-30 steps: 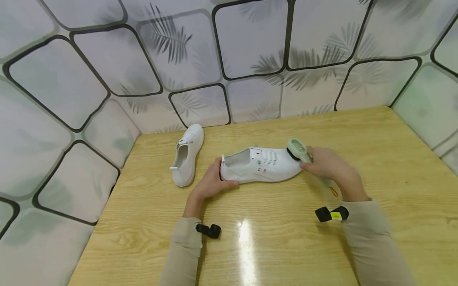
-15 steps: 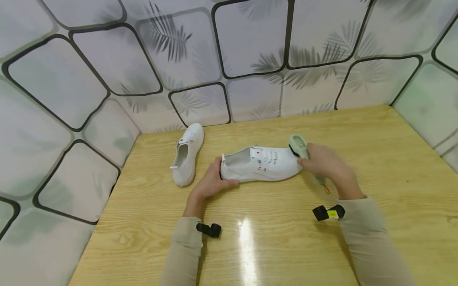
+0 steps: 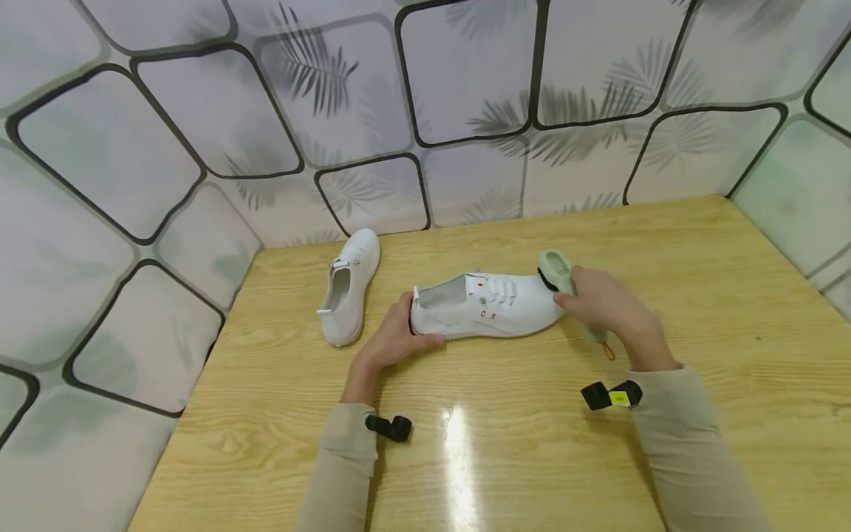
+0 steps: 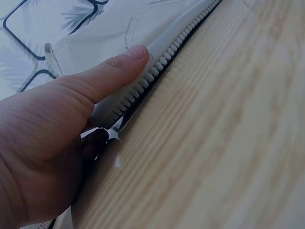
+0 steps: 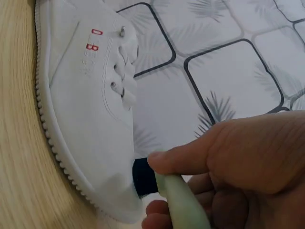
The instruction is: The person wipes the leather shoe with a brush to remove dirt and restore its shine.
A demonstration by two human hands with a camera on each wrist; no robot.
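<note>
A white lace-up shoe [image 3: 521, 307] with small red letters lies on the table, its toe to the right. My left hand [image 3: 388, 340] grips its heel; in the left wrist view the thumb [image 4: 116, 69] lies along the side just above the ridged sole. My right hand [image 3: 608, 307] holds a pale green brush [image 3: 557, 272] by its handle, an orange cord loop hanging from the end. Dark bristles [image 5: 144, 177] meet the toe of the shoe in the right wrist view. Part of the handle is hidden by the right hand.
A second white shoe [image 3: 350, 288] stands to the left, near the back edge of the wooden table [image 3: 532, 443]. Patterned wall panels [image 3: 475, 74] rise behind the table and at both sides. Black wrist cameras are strapped to both sleeves.
Between a second and half a second ago, the brush and right hand shifted slightly, the brush head moving up and a little right over the toe. The left hand and shoe stay put.
</note>
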